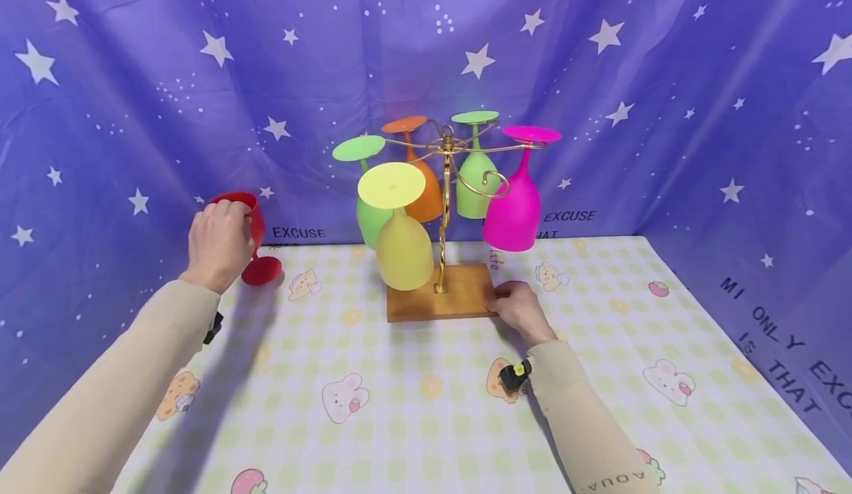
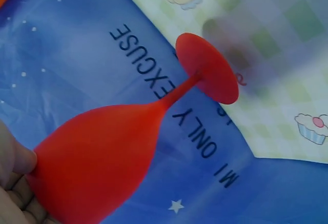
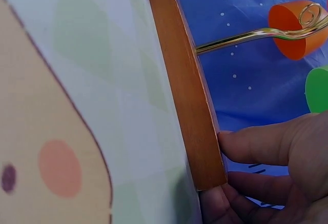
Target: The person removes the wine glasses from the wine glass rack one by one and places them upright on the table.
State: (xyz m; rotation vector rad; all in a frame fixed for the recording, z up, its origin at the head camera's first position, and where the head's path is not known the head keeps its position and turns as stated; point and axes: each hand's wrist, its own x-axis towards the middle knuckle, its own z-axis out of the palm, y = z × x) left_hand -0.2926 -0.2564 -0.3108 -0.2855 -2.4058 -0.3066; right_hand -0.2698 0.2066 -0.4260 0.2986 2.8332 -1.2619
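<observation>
My left hand (image 1: 221,242) holds a red plastic goblet (image 2: 102,152) by its bowl near the rim, foot downward, at the far left edge of the table. Whether its foot (image 1: 262,271) touches the cloth I cannot tell. At the centre stands a goblet rack with a twisted gold post (image 1: 444,220) and a wooden base (image 1: 459,302). My right hand (image 1: 522,309) grips the base's right end, thumb on top and fingers at the edge. Upside down on the rack hang a yellow goblet (image 1: 404,254), a magenta goblet (image 1: 512,217), an orange goblet (image 1: 426,194) and two green goblets (image 1: 474,183).
A curled gold hook (image 1: 492,183) at the rack's front right carries no goblet. The checked tablecloth (image 1: 413,435) has printed cartoon figures. A blue star-patterned curtain (image 1: 333,50) hangs behind and at both sides, close to the goblet in my left hand.
</observation>
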